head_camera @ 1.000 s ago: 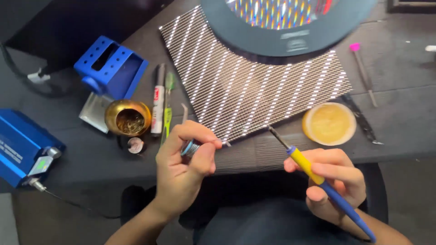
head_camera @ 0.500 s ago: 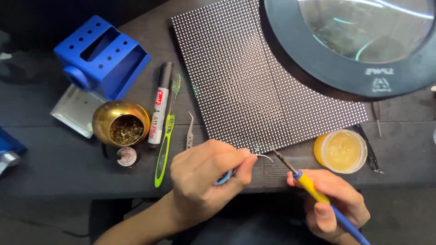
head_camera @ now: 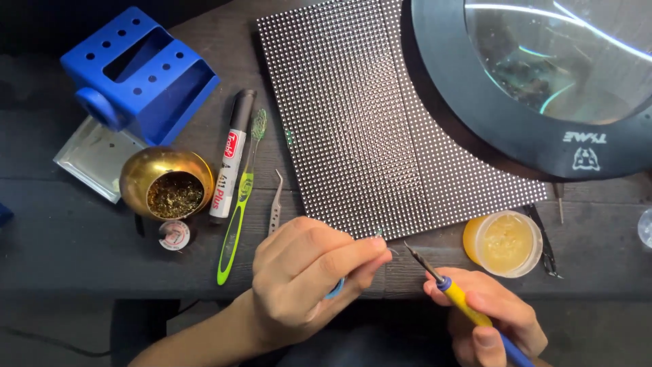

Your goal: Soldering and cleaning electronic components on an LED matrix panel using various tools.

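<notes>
My left hand (head_camera: pixel 305 282) is closed around a small blue spool, pinching a thin solder wire (head_camera: pixel 387 246) that points at the near edge of a black dotted LED panel (head_camera: pixel 367 115). My right hand (head_camera: pixel 492 319) grips a soldering iron (head_camera: pixel 448 289) with a yellow and blue handle. Its dark tip aims up and left, a short way right of the wire end. Both tips hover just off the panel's near edge.
A round magnifier lamp (head_camera: pixel 543 88) overhangs the panel's right side. A yellow flux tub (head_camera: pixel 502 242) sits right of the iron. Tweezers (head_camera: pixel 275 202), a green toothbrush (head_camera: pixel 241 197), a marker (head_camera: pixel 233 153), a brass tip-cleaner bowl (head_camera: pixel 168 182) and a blue holder (head_camera: pixel 139 68) lie left.
The view has drawn closer to the panel's near edge. My left hand slid right, bringing the wire close to the iron tip. My right hand stayed near the table's front edge.
</notes>
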